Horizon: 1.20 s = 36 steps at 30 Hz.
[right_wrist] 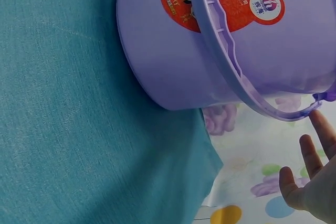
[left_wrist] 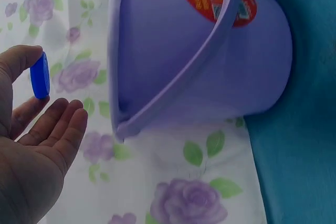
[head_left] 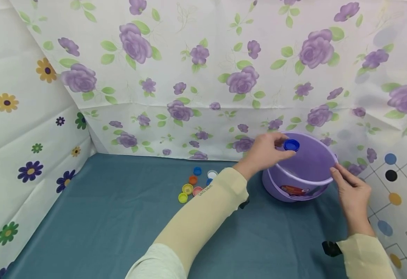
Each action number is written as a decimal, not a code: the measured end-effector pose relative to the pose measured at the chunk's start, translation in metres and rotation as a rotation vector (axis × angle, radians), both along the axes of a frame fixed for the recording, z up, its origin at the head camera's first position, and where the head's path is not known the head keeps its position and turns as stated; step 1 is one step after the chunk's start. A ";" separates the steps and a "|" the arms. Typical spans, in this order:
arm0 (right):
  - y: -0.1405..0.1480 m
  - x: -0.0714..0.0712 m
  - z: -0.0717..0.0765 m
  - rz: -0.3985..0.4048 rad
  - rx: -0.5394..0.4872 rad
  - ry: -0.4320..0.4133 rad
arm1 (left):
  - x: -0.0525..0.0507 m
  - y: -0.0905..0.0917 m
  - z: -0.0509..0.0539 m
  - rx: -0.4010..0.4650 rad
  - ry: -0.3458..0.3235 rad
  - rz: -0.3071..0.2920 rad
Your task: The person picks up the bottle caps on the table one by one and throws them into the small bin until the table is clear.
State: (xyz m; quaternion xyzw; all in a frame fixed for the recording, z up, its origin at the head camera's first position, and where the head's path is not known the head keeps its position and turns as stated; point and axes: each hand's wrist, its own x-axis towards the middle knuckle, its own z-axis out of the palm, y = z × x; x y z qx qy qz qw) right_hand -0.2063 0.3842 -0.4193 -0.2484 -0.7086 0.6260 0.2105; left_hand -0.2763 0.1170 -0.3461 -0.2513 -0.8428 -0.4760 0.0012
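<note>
A blue bottle cap [head_left: 291,145] is pinched between the thumb and a finger of my left hand [head_left: 267,151], above the mouth of a purple bucket [head_left: 294,170]. In the left wrist view the cap [left_wrist: 40,76] stands on edge between the fingertips, the other fingers loosely bent beside the bucket's rim [left_wrist: 114,51]. My right hand [head_left: 353,192] holds the bucket's right rim at the fingertips. From the right wrist, a finger of that hand [right_wrist: 320,182] meets the lowered bucket handle [right_wrist: 247,90] near its hinge, while other fingers stay spread.
Several loose bottle caps [head_left: 187,189] in yellow, orange, pink, white and blue lie on the teal cloth [head_left: 119,217], left of the bucket and partly behind my left forearm. Flowered sheeting [head_left: 189,77] rises behind the cloth, with patterned sheets at both sides.
</note>
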 end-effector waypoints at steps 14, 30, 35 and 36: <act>-0.003 -0.001 -0.002 0.015 0.021 0.041 | 0.008 0.020 -0.017 -0.152 0.009 -0.089; -0.005 0.003 0.004 0.009 0.024 0.031 | 0.007 0.020 -0.018 -0.223 -0.007 -0.107; -0.003 0.002 0.002 0.014 0.025 0.034 | 0.005 0.013 -0.014 -0.177 -0.018 -0.107; -0.002 0.002 0.002 0.014 0.024 0.033 | 0.004 0.011 -0.014 -0.170 -0.018 -0.105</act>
